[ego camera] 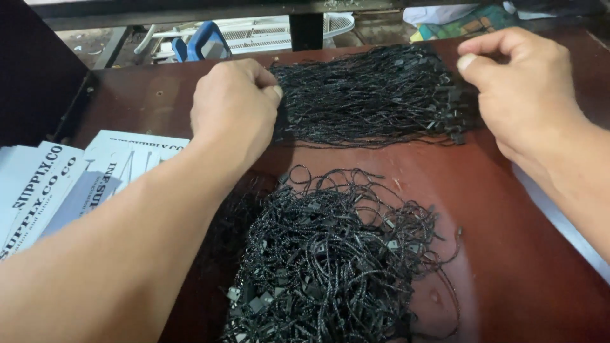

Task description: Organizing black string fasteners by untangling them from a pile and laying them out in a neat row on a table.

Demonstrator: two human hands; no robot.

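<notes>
A straightened bundle of black string tags point(368, 95) lies across the far part of a dark red-brown table point(508, 254). My left hand point(234, 108) pinches the bundle's left end with closed fingers. At the bundle's right end, where the small black plastic clasps gather, my right hand point(524, 89) grips it with curled fingers. A loose tangled heap of the same black string tags point(330, 260) sits nearer to me, between my forearms.
White printed cards point(57, 184) are stacked at the table's left edge. Beyond the far edge sit a blue object point(203, 41), white wire racks point(267, 32) and colourful cloth point(457, 22). A dark panel point(32, 76) rises at far left.
</notes>
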